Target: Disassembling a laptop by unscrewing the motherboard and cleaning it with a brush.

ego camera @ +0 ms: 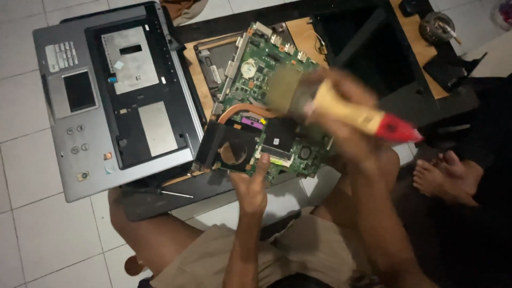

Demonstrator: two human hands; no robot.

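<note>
Item: green circuit board [266, 96], bare and out of its housing, lying tilted over a low wooden counter [194, 64] between the person's knees; black fan unit [230, 149] and copper heat pipe [242, 111] still mounted on it

Left hand [250, 184]: fingers pinching the board's near edge, thumb on top, steadying it

Right hand [346, 114]: blurred by motion, fingers wrapped around a paintbrush [341, 109] with pale handle and red end, bristles over the board's middle

Progress, as judged: strip-down looks complete; brushing of the board is under way; cooler still fitted; reassembly all remains

Alongside: grey laptop shell [114, 101], upside-down and opened, on the tiled floor [32, 176]; screwdriver [160, 192] by the left knee; a bare foot [442, 176] at right, owner uncertain
</note>
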